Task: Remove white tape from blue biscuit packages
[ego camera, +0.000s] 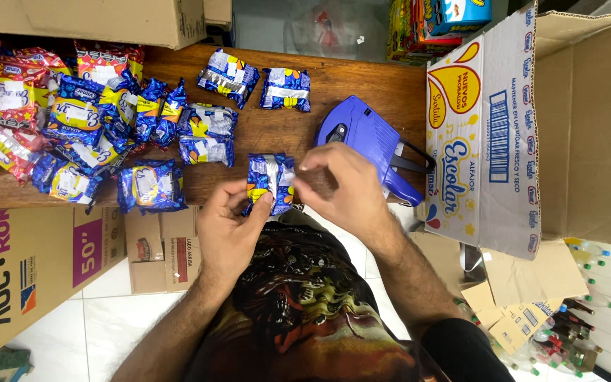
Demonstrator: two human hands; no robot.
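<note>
My left hand (230, 228) grips a small blue and yellow snack packet (269, 180) from below, over the front edge of a wooden table (348, 81). My right hand (341, 187) pinches the packet's right side with its fingertips. A purple price-label gun (370, 141) lies on the table just behind my right hand. Several more blue packets (206, 138) are spread over the table to the left, two of them (286, 88) further back.
A heap of red snack packets (1, 99) fills the table's far left. A large open cardboard carton (532, 127) stands at the right. Cardboard boxes (30, 269) sit on the tiled floor at left, bottles (574, 332) at lower right.
</note>
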